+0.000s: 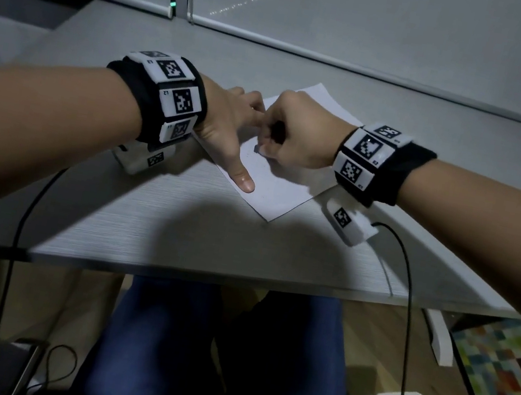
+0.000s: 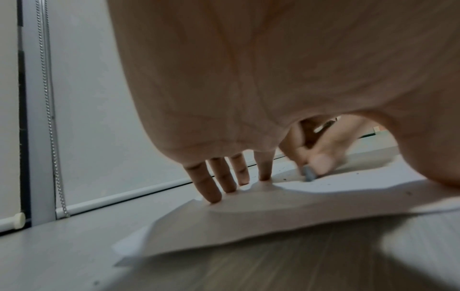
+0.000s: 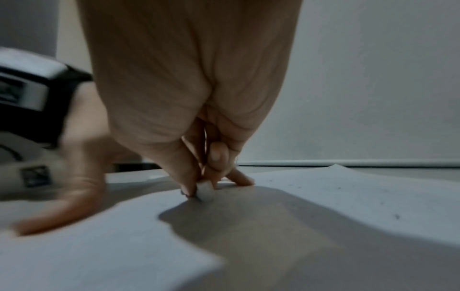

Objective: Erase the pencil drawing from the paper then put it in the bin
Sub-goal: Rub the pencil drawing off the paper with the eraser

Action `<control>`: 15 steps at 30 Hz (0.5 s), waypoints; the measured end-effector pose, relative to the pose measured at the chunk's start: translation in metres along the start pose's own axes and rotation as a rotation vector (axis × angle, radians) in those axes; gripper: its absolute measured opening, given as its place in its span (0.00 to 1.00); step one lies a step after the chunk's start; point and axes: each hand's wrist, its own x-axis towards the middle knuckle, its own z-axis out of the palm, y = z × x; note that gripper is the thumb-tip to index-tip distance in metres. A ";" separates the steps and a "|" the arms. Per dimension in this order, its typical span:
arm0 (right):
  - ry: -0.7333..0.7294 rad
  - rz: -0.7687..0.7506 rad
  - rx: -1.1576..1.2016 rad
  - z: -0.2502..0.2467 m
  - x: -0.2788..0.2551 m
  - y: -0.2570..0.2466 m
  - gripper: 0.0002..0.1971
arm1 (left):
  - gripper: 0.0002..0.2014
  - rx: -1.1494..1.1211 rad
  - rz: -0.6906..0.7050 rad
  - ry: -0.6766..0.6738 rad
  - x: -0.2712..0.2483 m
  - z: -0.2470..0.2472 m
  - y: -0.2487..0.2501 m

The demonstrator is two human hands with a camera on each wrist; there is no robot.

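At frame centre, the thin white paper sheet (image 1: 276,179) lies on the grey wood-grain table (image 1: 150,219). The left hand (image 1: 227,122) presses it flat-fingered; the right hand (image 1: 298,134) pinches a small grey eraser (image 3: 206,192). Hard rubbing risks buckling or tearing the sheet.

Bare desk (image 1: 197,231) lay open in front of the paper (image 1: 273,196) and on the window side up to the blind rail (image 1: 379,70), while both hands, the left hand (image 1: 230,125) and right hand (image 1: 298,134), with their wrist units and trailing cables (image 1: 409,293), crowded the sheet's middle.
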 end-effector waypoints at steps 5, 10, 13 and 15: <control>0.050 0.051 -0.027 0.003 0.006 0.005 0.06 | 0.64 0.015 -0.012 -0.002 0.002 -0.001 0.000; -0.044 -0.103 0.020 0.003 -0.010 -0.002 0.06 | 0.58 0.032 0.005 -0.006 0.005 -0.001 0.000; -0.026 -0.063 -0.019 0.000 -0.007 0.011 0.06 | 0.63 0.028 -0.005 -0.003 0.004 0.000 0.000; -0.005 -0.030 -0.021 -0.001 -0.005 0.017 0.05 | 0.64 0.021 0.003 -0.007 0.005 0.000 0.000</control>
